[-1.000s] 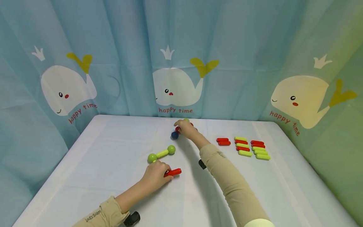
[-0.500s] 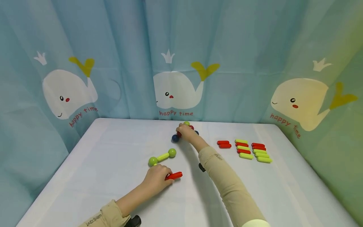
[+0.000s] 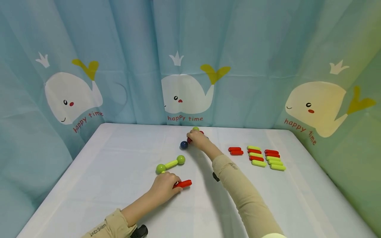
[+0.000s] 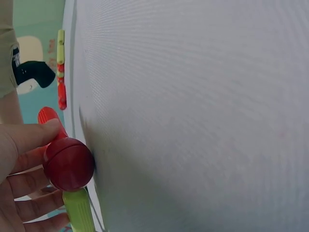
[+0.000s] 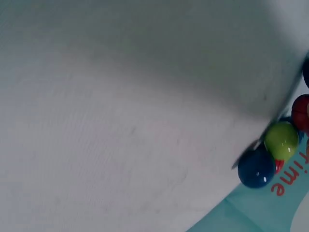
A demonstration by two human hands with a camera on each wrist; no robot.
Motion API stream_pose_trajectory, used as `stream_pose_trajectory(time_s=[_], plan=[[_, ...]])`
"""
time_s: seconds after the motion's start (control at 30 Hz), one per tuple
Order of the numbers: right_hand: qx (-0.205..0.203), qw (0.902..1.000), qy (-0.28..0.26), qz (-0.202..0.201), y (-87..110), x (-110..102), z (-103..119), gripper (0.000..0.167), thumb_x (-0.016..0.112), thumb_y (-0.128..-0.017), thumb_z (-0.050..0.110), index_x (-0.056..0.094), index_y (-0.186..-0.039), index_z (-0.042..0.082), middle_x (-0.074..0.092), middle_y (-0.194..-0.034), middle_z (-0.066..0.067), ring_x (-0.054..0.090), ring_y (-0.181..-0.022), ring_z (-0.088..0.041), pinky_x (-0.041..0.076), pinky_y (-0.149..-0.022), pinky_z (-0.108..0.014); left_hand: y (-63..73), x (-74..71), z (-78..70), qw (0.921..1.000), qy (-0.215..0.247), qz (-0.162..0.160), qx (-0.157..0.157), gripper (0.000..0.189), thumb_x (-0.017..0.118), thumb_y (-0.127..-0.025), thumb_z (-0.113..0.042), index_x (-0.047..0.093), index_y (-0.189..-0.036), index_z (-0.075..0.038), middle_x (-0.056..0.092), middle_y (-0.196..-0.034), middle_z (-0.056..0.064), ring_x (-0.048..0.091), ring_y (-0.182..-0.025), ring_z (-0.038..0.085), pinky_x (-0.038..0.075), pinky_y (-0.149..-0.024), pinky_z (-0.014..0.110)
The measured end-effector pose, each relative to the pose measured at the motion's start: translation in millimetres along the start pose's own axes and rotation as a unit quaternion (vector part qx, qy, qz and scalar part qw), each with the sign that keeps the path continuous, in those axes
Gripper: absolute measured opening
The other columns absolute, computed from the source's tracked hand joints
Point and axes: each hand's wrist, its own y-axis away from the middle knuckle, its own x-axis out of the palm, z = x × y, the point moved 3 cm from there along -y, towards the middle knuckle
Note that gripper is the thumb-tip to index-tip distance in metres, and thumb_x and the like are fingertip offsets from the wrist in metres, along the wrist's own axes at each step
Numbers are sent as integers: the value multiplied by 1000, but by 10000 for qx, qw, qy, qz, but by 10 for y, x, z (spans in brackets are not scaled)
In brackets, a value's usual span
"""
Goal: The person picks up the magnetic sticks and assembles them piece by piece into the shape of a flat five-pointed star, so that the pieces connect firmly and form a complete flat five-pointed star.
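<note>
- Your left hand (image 3: 164,186) is curled at the near middle of the table (image 3: 119,145), its thumb pressed along a red stick (image 3: 186,183), fingers bent behind; it has firm hold of the piece.
- In your left wrist view, that stick meets a dark red ball (image 4: 70,166), and a yellow-green stick (image 4: 79,210) meets the ball's other side.
- Just beyond your left hand lie two green balls (image 3: 181,159), with a yellow-green bar (image 3: 171,164) between them, touching both; a bit of yellow-green shows between the nearer ball and your hand.
- Your right hand (image 3: 198,138) reaches to the back of the table, fingers bent down onto a second red ball (image 3: 189,140). They touch it; you cannot tell from here whether they pinch it.
- Around those fingers sit loose balls: a blue ball (image 3: 184,144) just beside on the left, a lime ball (image 3: 195,129) behind, and a third red ball (image 3: 202,132) partly hidden by your hand.
- To your right, well apart from both hands, spare sticks lie in three columns: a red pair (image 3: 236,152), a middle column (image 3: 256,155) of five mixed red and yellow-green, and a right-hand column (image 3: 275,160) of five.
- A blue whale-print curtain (image 3: 134,49) hangs behind the table.
</note>
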Motion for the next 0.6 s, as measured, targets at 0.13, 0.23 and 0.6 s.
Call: stream_pose_trajectory(time_s=[0.13, 0.23, 0.6], plan=[[-144, 9984, -385, -398, 87, -90, -29, 18, 68, -83, 0, 66, -100, -1, 65, -99, -15, 60, -95, -26, 51, -84, -36, 2, -4, -3, 10000, 40, -42, -9, 18, 79, -74, -25, 75, -84, -10, 65, -70, -4, 45, -60, 6, 31, -52, 19], [-97, 9950, -815, -567, 166, -133, -48, 19, 69, -81, -1, 67, -100, -2, 66, -98, -15, 60, -94, -27, 51, -85, -36, 10, -10, -11, 9999, 33, -96, -1, 18, 79, -73, -24, 75, -84, -10, 66, -71, -3, 47, -61, 7, 32, -53, 19], [-110, 9784, -1973, -613, 571, -271, -17, 30, 69, -83, 2, 62, -110, -7, 64, -103, -18, 63, -89, -26, 55, -80, -34, 24, 6, -19, 9999, -63, -89, -24, 17, 78, -73, -25, 74, -82, -11, 63, -68, -5, 46, -62, 8, 32, -53, 20]])
